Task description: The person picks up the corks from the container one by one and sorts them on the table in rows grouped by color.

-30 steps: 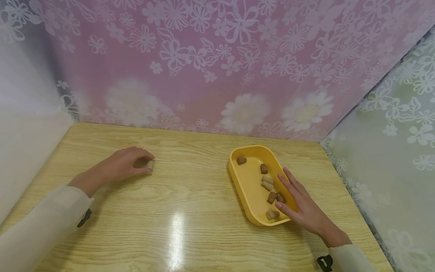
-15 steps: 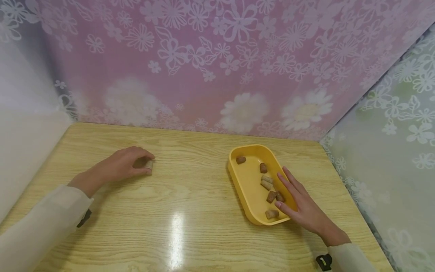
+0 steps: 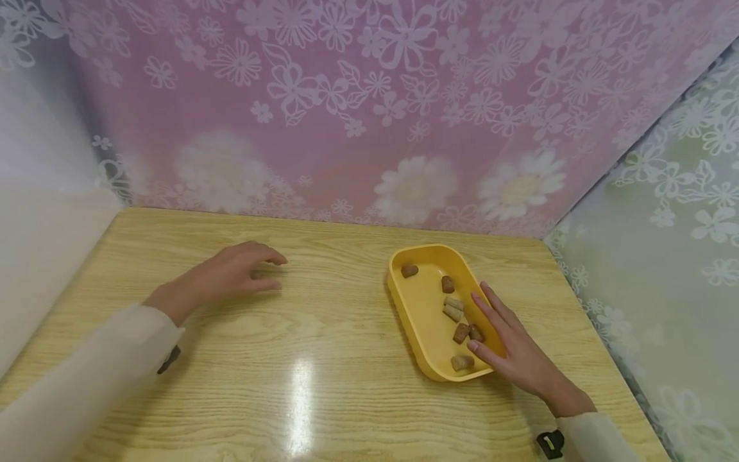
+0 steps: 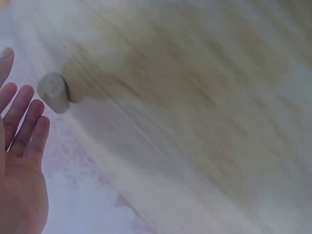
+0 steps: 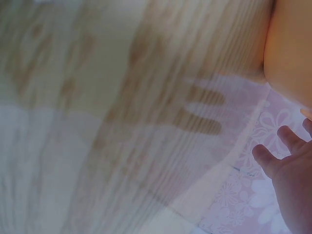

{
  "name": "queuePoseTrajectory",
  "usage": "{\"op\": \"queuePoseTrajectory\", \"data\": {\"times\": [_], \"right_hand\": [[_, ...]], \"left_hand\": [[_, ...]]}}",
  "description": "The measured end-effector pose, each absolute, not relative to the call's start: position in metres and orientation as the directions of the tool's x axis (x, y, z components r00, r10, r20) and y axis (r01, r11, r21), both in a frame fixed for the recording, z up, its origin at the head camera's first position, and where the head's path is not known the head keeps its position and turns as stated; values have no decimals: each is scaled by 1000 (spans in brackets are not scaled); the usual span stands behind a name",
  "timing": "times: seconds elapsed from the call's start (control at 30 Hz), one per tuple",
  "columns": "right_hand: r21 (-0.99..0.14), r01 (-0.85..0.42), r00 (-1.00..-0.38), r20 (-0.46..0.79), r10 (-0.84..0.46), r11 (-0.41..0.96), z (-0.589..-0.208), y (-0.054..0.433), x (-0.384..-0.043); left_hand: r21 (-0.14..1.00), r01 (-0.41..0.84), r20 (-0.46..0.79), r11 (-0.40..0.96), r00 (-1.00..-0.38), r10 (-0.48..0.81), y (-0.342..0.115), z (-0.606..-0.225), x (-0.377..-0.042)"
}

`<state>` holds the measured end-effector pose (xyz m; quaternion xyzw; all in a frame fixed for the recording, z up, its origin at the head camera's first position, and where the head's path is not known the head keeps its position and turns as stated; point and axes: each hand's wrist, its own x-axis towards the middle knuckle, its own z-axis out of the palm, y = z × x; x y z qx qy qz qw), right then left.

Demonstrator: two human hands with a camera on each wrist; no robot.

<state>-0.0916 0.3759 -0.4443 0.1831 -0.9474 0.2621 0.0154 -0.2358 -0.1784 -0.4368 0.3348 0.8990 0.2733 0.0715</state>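
My left hand (image 3: 231,273) hung over the left part of the wood-grain table (image 3: 323,289), thumb and fingers well parted, gripping nothing. In the left wrist view, one pale cork-like plug (image 4: 52,91) was on the table just beyond my fingertips; from the head view my own hand hid it. I couldn't tell whether it stood upright or lay on its side.

I judged the step in hand to be placing that single plug, with the letting go apparently done. The next move seemed to call for drawing my fingers clear without knocking it, then perhaps reaching across to the yellow tray (image 3: 424,321) for another.

That tray stood well apart, on the right, holding seven brown and tan plugs (image 3: 453,313), most toward its right side. My right hand (image 3: 514,346) rested over its right rim, fingers straight and spread, holding no plug. My thumb reached in close to two brown plugs, so it could obstruct a pinch there; the tray's raised wall also had to be cleared.

Behind the table hung a pink flowered curtain (image 3: 346,115). Pale sleeves (image 3: 98,378) covered my forearms, with black wrist straps (image 3: 550,444) at the cuffs.
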Motion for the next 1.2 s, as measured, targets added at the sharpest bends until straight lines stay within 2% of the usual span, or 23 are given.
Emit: {"op": "queuePoseTrajectory", "data": {"times": [0.17, 0.37, 0.57, 0.8, 1.2], "right_hand": [[-490, -356, -932, 127, -339, 796, -444, 376, -92], [-493, -358, -932, 130, -339, 793, -444, 376, -92], [-497, -354, -933, 126, -338, 792, -445, 376, -92], [-495, -357, -931, 127, -341, 792, -444, 376, -92], [-503, -345, -936, 119, -332, 792, -441, 374, -91]], "left_hand": [[567, 565, 49, 599, -749, 661, -160, -436, -241], [547, 625, 76, 557, -700, 710, -134, -428, -243], [567, 634, 47, 525, -662, 748, -106, -423, -242], [519, 706, 67, 482, -596, 800, -77, -420, -239], [515, 737, 101, 437, -558, 824, -34, -415, -240]]}}
